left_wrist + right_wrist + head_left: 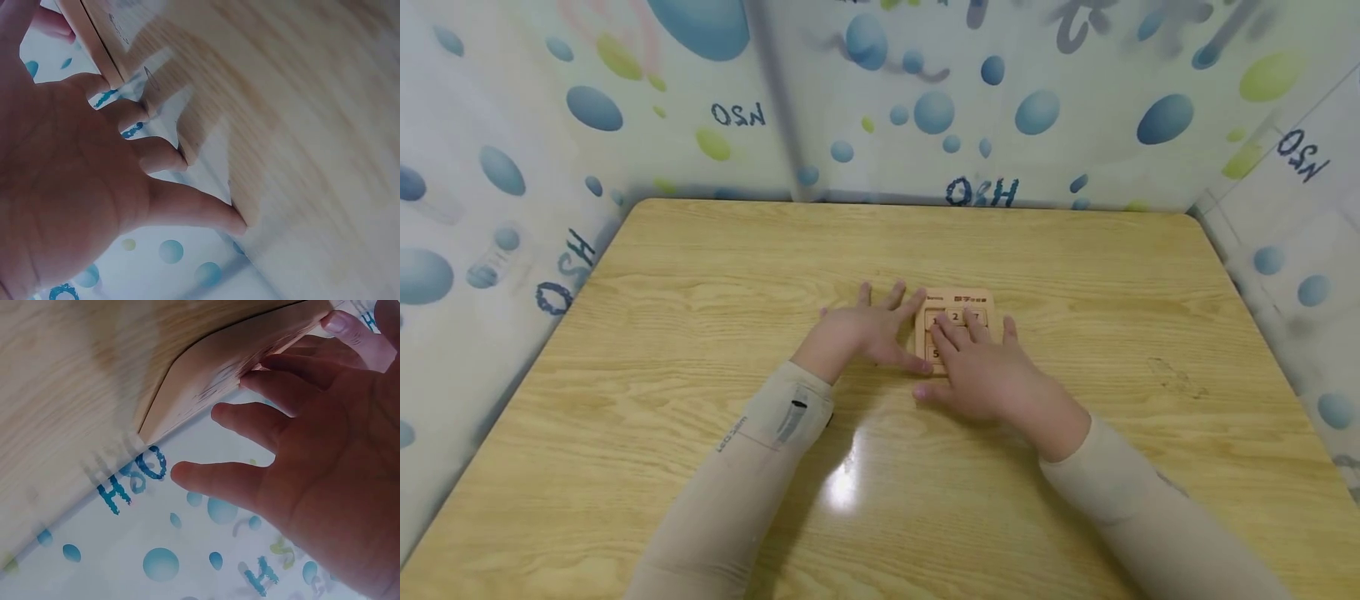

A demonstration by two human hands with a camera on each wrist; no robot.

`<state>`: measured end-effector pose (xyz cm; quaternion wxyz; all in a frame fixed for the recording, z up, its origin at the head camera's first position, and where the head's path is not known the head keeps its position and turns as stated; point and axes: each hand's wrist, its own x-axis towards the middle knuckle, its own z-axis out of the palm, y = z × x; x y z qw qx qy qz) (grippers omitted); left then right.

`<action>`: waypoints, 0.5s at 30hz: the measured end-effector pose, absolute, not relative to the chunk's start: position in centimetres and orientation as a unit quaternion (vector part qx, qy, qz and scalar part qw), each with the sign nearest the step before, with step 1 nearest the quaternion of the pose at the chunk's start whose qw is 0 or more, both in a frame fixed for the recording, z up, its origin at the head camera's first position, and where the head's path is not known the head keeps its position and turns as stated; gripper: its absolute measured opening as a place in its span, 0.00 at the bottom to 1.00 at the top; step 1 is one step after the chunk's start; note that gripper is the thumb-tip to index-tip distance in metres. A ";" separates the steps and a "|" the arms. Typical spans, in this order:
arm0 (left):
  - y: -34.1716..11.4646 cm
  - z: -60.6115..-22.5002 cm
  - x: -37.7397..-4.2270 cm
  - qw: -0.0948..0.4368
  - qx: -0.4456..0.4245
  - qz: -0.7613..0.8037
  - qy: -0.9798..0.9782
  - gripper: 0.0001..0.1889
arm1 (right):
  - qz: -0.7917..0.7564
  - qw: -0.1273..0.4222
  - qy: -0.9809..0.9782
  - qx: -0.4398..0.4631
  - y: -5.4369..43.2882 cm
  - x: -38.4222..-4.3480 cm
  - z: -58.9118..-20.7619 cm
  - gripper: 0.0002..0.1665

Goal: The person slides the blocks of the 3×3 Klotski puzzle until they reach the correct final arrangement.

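Note:
A wooden number slide puzzle lies flat on the table, with tiles marked 1, 2, 7 and 5 showing in the head view. My left hand is spread beside its left edge, with index finger and thumb touching the frame. The other left fingertips rest on the tabletop in the left wrist view, where the puzzle's side shows at the top. My right hand reaches over the puzzle, its fingers extended across the tiles and hiding several of them. In the right wrist view the puzzle appears edge-on, with fingertips near its face.
The wooden table has rounded far corners and a light reflection near its front. A pale curtain with blue and green spots surrounds its back and sides. A small dark mark lies on the right of the tabletop.

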<state>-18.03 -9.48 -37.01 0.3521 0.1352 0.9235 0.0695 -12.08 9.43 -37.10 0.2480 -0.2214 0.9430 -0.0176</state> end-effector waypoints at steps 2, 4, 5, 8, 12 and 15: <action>-9.5 -37.1 -18.0 0.352 0.134 0.071 0.924 0.62 | -0.020 0.245 0.943 -0.224 9.4 -11.6 -37.0 0.59; -9.5 -37.1 -18.0 0.351 0.133 0.071 0.924 0.62 | -0.019 0.242 0.943 -0.229 9.4 -11.1 -36.9 0.59; -9.5 -37.1 -18.0 0.351 0.132 0.071 0.924 0.62 | -0.020 0.240 0.943 -0.230 9.4 -10.9 -36.9 0.59; -9.5 -37.0 -18.0 0.351 0.131 0.071 0.925 0.63 | -0.023 0.241 0.941 -0.235 9.5 -10.3 -36.8 0.59; -9.5 -36.9 -18.0 0.351 0.132 0.072 0.924 0.63 | -0.031 0.240 0.941 -0.235 9.9 -10.4 -36.7 0.58; -9.5 -36.9 -18.0 0.353 0.134 0.072 0.923 0.63 | -0.030 0.231 0.946 -0.224 10.4 -11.2 -36.7 0.58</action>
